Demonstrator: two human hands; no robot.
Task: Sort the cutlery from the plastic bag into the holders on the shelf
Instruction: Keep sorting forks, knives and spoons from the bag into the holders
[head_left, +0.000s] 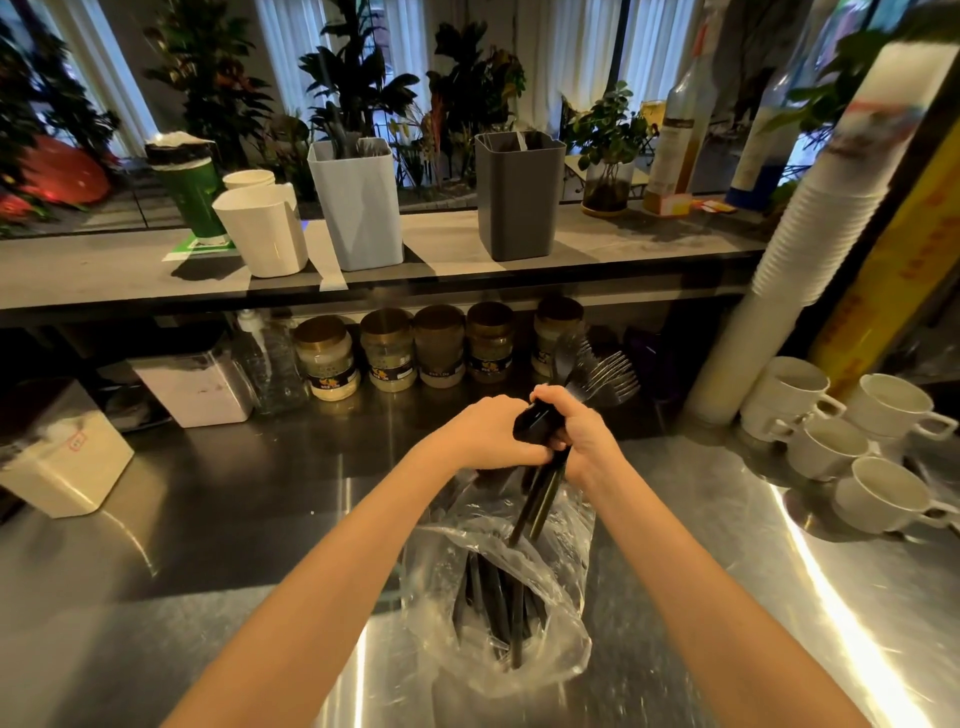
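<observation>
Black cutlery (597, 382) is clasped in the curled left hand (485, 434) and right hand (584, 434), just above the plastic bag (563, 642)

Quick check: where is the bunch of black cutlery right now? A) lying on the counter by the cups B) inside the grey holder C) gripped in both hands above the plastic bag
C: the left hand and right hand both grip the black cutlery over the plastic bag.

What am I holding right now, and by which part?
A bundle of black cutlery, forks showing. The right hand grips it mid-handle, and the left hand holds it there too, above the plastic bag.
</observation>
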